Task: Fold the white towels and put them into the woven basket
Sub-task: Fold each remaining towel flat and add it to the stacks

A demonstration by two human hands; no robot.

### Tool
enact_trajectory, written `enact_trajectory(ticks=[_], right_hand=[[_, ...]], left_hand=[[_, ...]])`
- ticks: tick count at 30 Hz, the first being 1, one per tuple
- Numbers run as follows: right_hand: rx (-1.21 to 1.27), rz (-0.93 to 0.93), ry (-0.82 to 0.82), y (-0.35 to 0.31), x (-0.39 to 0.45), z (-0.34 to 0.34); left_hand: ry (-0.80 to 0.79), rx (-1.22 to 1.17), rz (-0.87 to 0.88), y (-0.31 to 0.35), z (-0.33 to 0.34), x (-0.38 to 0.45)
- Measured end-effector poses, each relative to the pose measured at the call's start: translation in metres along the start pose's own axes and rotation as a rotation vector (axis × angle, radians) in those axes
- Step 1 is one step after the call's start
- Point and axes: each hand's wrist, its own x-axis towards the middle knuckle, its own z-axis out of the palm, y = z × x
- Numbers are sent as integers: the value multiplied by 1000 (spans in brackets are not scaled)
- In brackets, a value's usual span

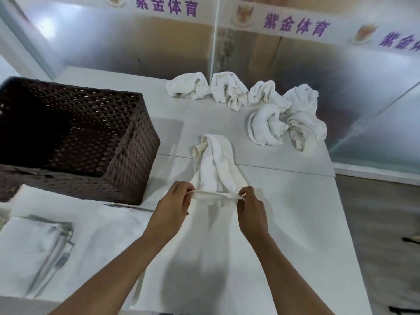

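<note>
A crumpled white towel [216,164] lies bunched on the white table [295,212], stretched away from me. My left hand [172,205] pinches its near edge on the left, and my right hand [251,210] pinches the same edge on the right, holding it taut between them. A dark brown woven basket [127,142] stands open at the left, and I see no towels inside it. Several more crumpled white towels [268,110] are heaped at the back of the table.
A folded white cloth [34,251] lies at the near left on a larger white sheet. Frosted glass partitions [136,42] close off the back and right. The table's right edge drops to a wooden floor [381,235].
</note>
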Motion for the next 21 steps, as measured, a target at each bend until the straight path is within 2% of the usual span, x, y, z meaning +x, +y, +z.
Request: enact_trajectory(ticks=[3, 8, 10, 14, 16, 21], right_hand=[[110, 26, 39, -21, -25, -22], [206, -5, 238, -77, -42, -77], [191, -35, 195, -94, -44, -104], [-338, -290, -111, -108, -51, -150], [-538, -360, -148, -109, -53, -163], [-680, -73, 0, -103, -44, -196]], left_hand=[[108, -27, 75, 6, -21, -10], [253, -34, 192, 38, -54, -17], [316, -65, 173, 49, -72, -15], [310, -119, 116, 60, -106, -18], [277, -96, 134, 67, -112, -26], [284, -146, 129, 89, -121, -33]])
